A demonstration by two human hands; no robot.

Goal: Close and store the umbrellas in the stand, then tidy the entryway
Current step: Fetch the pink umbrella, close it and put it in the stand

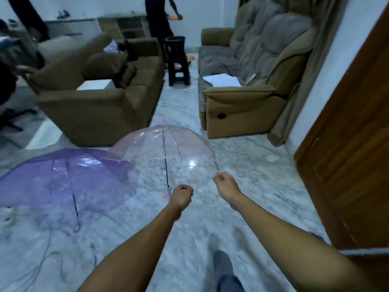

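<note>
An open clear umbrella with pink trim (160,144) lies on the marble floor in front of me, its dark shaft running down to a pink handle. My left hand (181,196) is closed right at that handle. My right hand (224,183) pinches the canopy's near right edge. An open purple umbrella (63,175) lies to the left, overlapping the pink one's edge, with its shaft pointing toward me. A tall black stand (175,60) is far back between the sofas.
A brown sofa (94,106) sits at left and a tan recliner sofa (248,98) at right, with a floor corridor between them. A wooden door (347,154) stands at right. Another person (160,15) stands by the black stand. My foot (223,264) is at the bottom.
</note>
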